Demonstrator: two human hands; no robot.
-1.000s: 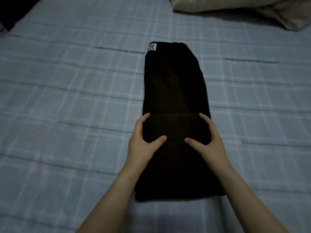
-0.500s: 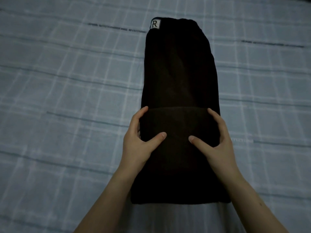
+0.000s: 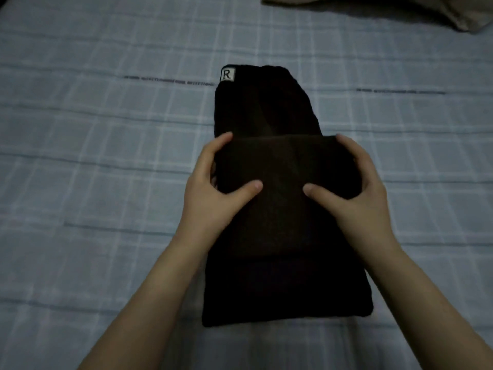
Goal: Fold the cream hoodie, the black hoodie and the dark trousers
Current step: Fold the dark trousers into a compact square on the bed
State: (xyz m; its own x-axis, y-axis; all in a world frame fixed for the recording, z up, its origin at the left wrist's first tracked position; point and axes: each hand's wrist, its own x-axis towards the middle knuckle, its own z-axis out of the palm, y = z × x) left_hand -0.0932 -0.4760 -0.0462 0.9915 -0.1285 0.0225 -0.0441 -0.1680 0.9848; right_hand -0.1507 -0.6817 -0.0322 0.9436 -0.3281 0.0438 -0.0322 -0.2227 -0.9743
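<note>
a dark garment (image 3: 266, 108) is laid lengthwise on a bed (image 3: 106, 129) covered with a pale blue checked sheet. whether it is the hoodie or the trousers cannot be told in the dim light. its near part is doubled over onto itself, so that a folded layer is seen across the middle, with the narrower far end left uncovered beyond it. a small white label (image 3: 227, 74) marked with the letter r is sewn at the far left corner.

the folded layer is held at both sides. the left hand (image 3: 213, 188) is set on its left edge, with the fingers (image 3: 213, 148) curled round the far corner and the thumb laid flat on top of the cloth. the right hand (image 3: 365, 188) is placed the same way on the right edge, fingers (image 3: 352, 148) wrapped round the corner, thumb pressed on top. the two thumbs are pointed toward each other, near but apart.

a piece of cream fabric (image 3: 373, 4) is seen at the far right edge of the bed, well apart from the dark garment.
</note>
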